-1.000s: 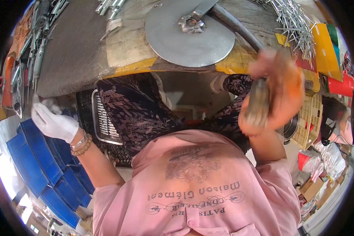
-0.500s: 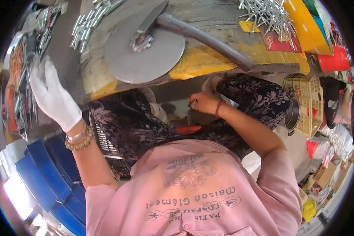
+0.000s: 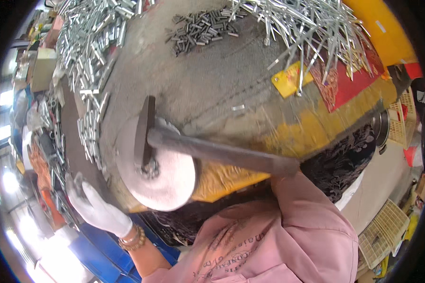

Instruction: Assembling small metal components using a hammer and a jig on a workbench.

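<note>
My left hand [image 3: 98, 209], in a white glove, is raised beside the workbench's near left edge, fingers spread and slightly blurred, with nothing visible in it. To its right, a round grey metal disc [image 3: 174, 184] lies on the bench. Across the disc rests a hammer [image 3: 212, 147], its dark head on the left and its handle reaching right past the bench's near edge. A small clump of shiny metal bits [image 3: 150, 170] sits by the hammer head. My right forearm shows only near the handle's end; the right hand is hidden there.
Metal tubes [image 3: 92, 52] are heaped at the far left, short dark pins [image 3: 200, 30] at the far middle. Long thin silvery rods [image 3: 311, 28] lie far right, near a yellow card [image 3: 292, 79] and a red sheet [image 3: 349, 87]. A yellow crate [image 3: 401, 122] stands at right.
The view has shifted, showing more of the bench top. My right hand, visible below the bench edge before, is now hidden. My left hand remains raised and spread near the bench's left side.
</note>
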The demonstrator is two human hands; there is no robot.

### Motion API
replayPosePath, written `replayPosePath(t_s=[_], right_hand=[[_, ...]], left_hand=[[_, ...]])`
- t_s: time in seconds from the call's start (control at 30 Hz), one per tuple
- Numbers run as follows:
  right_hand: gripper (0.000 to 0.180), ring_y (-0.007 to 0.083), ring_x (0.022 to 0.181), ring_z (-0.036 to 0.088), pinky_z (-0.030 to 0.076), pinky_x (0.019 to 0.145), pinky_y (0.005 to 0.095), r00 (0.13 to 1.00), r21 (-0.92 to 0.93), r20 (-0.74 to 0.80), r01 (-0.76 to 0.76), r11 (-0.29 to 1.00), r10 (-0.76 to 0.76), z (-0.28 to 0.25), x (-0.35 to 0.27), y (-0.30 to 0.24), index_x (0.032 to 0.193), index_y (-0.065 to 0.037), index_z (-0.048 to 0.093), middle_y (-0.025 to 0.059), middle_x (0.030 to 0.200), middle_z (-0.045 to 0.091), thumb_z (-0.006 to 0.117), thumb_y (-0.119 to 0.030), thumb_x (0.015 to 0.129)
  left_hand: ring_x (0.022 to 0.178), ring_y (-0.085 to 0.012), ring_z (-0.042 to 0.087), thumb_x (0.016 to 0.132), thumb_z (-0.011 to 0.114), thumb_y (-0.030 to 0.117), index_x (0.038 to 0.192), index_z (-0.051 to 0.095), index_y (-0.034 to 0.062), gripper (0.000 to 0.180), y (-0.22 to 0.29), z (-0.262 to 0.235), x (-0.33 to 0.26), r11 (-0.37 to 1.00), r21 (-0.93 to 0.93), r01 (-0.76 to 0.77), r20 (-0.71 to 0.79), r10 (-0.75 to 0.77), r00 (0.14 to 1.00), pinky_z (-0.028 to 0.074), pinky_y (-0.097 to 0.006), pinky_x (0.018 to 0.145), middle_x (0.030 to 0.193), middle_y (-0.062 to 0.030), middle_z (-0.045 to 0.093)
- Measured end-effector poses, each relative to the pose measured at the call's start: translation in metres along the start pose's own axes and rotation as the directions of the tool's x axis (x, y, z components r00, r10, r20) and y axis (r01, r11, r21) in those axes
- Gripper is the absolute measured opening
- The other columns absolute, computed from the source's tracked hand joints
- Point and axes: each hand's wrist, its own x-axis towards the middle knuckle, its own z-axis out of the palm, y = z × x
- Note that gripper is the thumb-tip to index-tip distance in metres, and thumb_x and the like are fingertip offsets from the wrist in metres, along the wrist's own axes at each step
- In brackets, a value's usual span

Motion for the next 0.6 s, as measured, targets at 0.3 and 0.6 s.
replayPosePath(t_s=[0.3, 0.6], right_hand=[[0.038, 0.0409, 0.108, 0.076, 0.06, 0.097, 0.0505, 0.989, 0.08, -0.14, 0.066, 0.995, -0.054, 0.002, 0.164, -0.025, 0.126, -0.01, 0.076, 0.0164, 0.11, 0.081, 0.074, -0.022, 0.09], [0.037, 0.0407, 0.107, 0.076, 0.06, 0.097, 0.0508, 0.986, 0.152, -0.101, 0.15, 0.977, -0.136, 0.026, 0.207, -0.06, 0.125, -0.009, 0.076, 0.0171, 0.11, 0.081, 0.074, -0.022, 0.09]], left_hand=[[0.129, -0.0291, 0.065, 0.106, 0.053, -0.004, 0.152, 0.054, -0.0089, 0.047, 0.016, 0.008, -0.01, 0.987, -0.034, 0.158, -0.002, -0.158, 0.987, 0.05, -0.043, 0.114, 0.149, -0.0183, 0.063], [0.124, -0.0278, 0.065, 0.106, 0.053, 0.0, 0.151, 0.056, -0.0079, 0.046, 0.016, 0.006, -0.009, 0.978, -0.014, 0.206, -0.011, -0.206, 0.978, 0.049, -0.042, 0.113, 0.137, -0.0195, 0.067]])
